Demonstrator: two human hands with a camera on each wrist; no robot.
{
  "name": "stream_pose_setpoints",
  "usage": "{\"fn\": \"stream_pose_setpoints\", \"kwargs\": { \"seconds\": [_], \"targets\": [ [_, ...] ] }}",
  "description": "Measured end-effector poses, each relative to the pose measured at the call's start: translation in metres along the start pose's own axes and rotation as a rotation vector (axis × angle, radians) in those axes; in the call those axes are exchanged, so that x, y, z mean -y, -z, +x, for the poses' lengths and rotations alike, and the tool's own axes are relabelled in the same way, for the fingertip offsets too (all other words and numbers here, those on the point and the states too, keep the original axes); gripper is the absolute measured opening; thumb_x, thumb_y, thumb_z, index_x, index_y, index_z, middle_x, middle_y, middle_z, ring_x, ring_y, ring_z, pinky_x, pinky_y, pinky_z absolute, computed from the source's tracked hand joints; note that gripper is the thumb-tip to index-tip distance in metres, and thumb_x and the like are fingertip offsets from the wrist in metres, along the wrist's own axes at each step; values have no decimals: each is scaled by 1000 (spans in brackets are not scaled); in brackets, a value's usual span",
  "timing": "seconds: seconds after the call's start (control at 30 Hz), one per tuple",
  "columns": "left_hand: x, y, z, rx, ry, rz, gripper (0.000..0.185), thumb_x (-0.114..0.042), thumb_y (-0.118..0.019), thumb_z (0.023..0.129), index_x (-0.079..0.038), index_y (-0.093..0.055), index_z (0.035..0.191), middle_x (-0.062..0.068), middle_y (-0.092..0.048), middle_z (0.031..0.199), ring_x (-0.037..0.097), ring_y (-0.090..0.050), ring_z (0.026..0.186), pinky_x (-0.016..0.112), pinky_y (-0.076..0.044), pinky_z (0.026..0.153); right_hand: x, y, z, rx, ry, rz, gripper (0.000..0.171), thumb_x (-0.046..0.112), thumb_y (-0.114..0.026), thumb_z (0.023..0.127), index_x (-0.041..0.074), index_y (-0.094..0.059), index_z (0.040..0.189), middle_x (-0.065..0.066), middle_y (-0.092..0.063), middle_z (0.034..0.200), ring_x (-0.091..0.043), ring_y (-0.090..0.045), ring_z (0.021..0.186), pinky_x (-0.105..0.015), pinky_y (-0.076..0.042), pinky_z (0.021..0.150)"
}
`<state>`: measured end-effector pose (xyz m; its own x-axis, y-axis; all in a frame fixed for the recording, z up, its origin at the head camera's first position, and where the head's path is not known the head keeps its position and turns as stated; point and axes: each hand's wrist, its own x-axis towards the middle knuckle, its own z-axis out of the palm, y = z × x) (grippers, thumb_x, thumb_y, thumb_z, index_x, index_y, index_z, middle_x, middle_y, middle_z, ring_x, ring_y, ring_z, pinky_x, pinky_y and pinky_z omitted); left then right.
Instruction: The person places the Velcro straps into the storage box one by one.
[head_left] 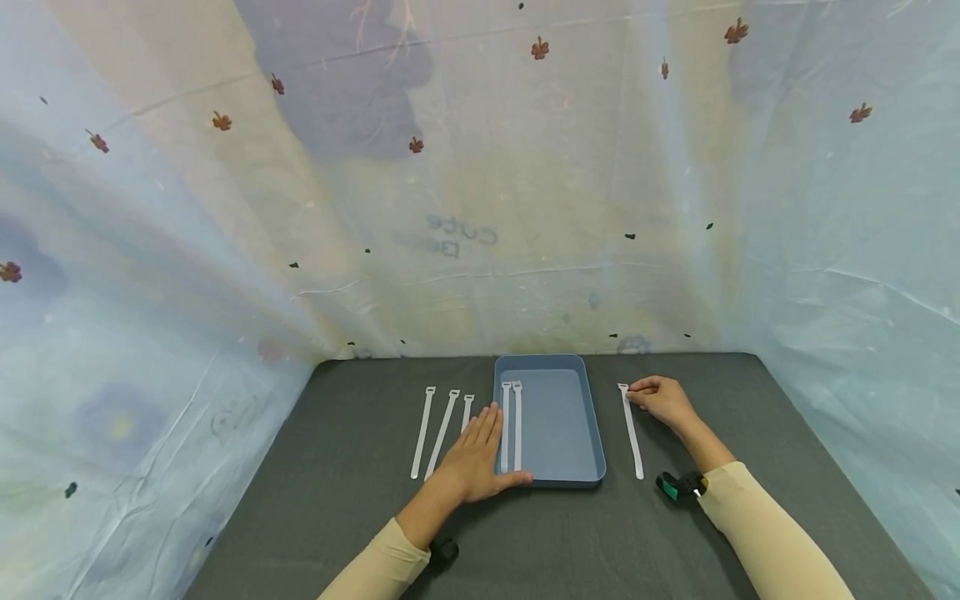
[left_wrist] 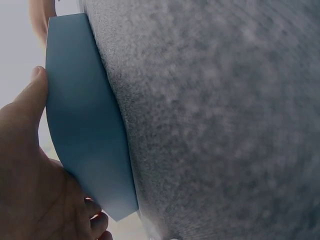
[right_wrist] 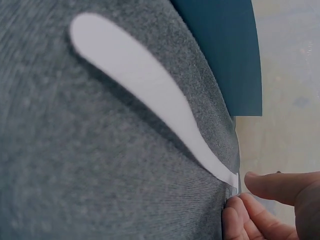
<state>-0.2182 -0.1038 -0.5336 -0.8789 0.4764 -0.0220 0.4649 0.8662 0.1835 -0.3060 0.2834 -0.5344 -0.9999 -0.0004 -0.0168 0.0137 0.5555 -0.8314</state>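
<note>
A shallow blue tray (head_left: 596, 433) sits mid-table with two white straps (head_left: 512, 425) lying side by side along its left side. My left hand (head_left: 476, 458) rests flat on the cloth against the tray's left wall, fingers straight. Its thumb (left_wrist: 35, 90) lies along the tray's (left_wrist: 85, 125) front wall. Three more white straps (head_left: 431, 433) lie to the left of that hand. Right of the tray, my right hand (head_left: 660, 398) pinches the far head end of a single white strap (head_left: 632, 433). In the right wrist view the fingertips (right_wrist: 235, 212) meet that strap's (right_wrist: 145, 85) end.
A dark grey felt cloth (head_left: 360, 500) covers the table. Pale printed plastic sheeting (head_left: 480, 208) walls it in at the back and on both sides. A green-and-black wrist mount (head_left: 678, 486) sits on my right forearm.
</note>
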Motion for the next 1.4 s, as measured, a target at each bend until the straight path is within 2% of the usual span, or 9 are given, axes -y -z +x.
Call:
{"fn": "stream_pose_setpoints", "kwargs": {
  "seconds": [0.1,0.3,0.53,0.9,1.23,1.4],
  "targets": [
    [-1,2,1,10,6,22,121,-86,-51,95,2,-15,171,20,-10,179,36,-13,166,48,-17,134,1,0,1,-2,-11,1,30,13,-74,102,-13,-70,118,-17,-76,98,-17,-69,79,-30,-56,68],
    [6,-11,6,-1,3,39,124,-92,-41,93,-1,-10,172,17,-5,180,34,-9,166,48,-15,134,3,-1,2,-4,-26,-4,30,13,-73,102,-13,-70,117,-18,-76,97,-15,-68,76,-29,-55,66],
    [-2,3,2,28,13,34,120,-85,-51,95,1,-15,171,20,-9,179,36,-12,166,48,-17,134,0,-2,6,-11,-40,-18,31,16,-74,102,-12,-71,116,-14,-76,94,-13,-65,73,-27,-54,64],
    [-4,5,0,21,8,26,120,-84,-52,95,2,-15,171,20,-10,179,36,-13,166,48,-19,134,-1,-5,13,-35,-48,-51,35,22,-77,100,-10,-74,111,-9,-74,85,-12,-63,67,-28,-52,60],
    [-4,5,-1,14,11,15,120,-84,-52,95,2,-15,171,20,-10,179,36,-13,166,49,-18,134,3,-8,14,-74,-64,-129,33,24,-81,97,-8,-75,106,-19,-74,95,-27,-65,82,-35,-50,67],
    [-5,6,-1,10,12,25,121,-85,-53,94,2,-16,171,20,-11,179,36,-15,165,48,-19,134,5,-10,13,-63,-67,-151,29,20,-81,96,-7,-75,102,-20,-73,95,-30,-64,84,-38,-51,68]
  ]
}}
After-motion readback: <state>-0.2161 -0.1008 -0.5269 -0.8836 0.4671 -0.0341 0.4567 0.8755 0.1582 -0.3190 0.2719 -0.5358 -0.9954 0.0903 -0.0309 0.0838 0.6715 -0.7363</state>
